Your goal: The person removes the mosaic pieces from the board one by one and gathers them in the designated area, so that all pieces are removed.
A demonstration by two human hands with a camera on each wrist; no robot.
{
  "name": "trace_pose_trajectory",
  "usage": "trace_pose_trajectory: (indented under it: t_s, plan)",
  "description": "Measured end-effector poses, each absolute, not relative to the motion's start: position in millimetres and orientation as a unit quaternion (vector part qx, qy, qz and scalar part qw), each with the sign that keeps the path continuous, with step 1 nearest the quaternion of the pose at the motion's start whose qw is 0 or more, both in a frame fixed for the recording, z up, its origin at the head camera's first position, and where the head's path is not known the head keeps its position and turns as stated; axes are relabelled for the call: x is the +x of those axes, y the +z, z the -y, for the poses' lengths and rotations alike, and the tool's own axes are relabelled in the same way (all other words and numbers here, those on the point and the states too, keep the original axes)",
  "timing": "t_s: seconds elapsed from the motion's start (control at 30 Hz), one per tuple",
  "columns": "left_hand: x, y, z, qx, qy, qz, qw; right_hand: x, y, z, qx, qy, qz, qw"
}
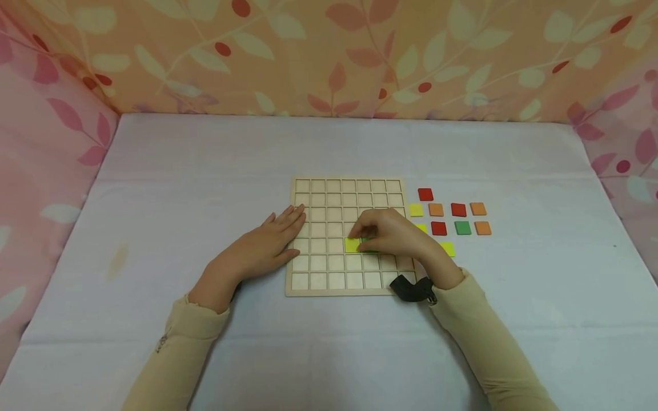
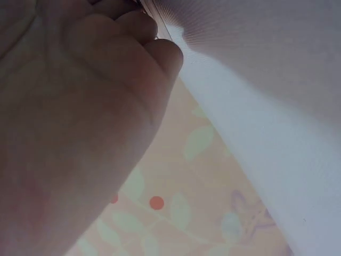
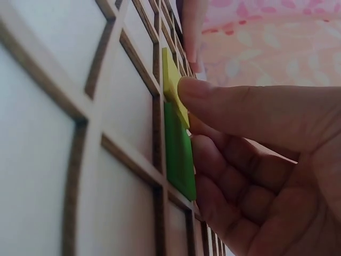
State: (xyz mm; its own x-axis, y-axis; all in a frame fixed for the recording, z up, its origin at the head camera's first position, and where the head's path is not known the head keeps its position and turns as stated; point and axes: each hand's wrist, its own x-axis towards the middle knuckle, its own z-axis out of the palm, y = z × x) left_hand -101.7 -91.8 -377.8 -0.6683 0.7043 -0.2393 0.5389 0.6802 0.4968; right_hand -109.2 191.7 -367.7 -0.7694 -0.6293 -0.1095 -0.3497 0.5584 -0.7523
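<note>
A pale wooden grid board lies on the white table. My left hand rests with straight fingers on its left edge. Over the middle of the grid, my right hand pinches a yellow square tile, its thumb on the tile's near side in the right wrist view. There the yellow tile sits slightly tilted at a grid cell. Right beside it a green square tile lies in the adjoining cell, mostly covered by the right hand in the head view.
To the right of the board lie loose square tiles: red, orange, green and yellow. A black strap piece on the right wrist hangs over the board's front right corner. A floral curtain stands behind the table.
</note>
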Motion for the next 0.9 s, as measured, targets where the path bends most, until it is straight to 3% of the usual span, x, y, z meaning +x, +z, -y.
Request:
trace_pose_trajectory:
  t_s: [0.9]
  plan:
    - [-102.3, -378.0, 92.4, 0.347, 0.213, -0.888, 0.215, -109.9, -368.8, -189.9, -0.297, -0.388, -0.854, 0.178]
